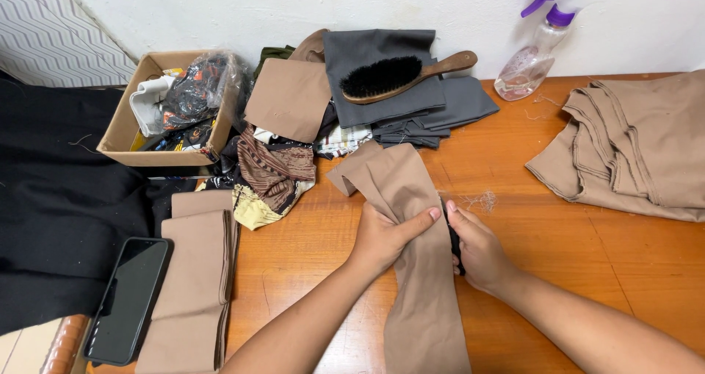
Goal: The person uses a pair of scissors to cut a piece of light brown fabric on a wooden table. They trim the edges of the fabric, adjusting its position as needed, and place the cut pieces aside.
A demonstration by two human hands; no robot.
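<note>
Both hands grip one tan strip [411, 220], left hand [382, 238] pinching, right hand [477, 249] clutching a dark tool; finished strips [194, 286] stacked left; tan pile [639, 146] waits right.

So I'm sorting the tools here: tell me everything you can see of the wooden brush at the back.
The brush has a brown wooden body with an oval head, dense black bristles and a short rounded handle pointing up and to the right. It lies on its side, bristles toward the camera, on the folded grey fabric near the wall. Only that fabric touches it; both hands are well away from it.
</note>
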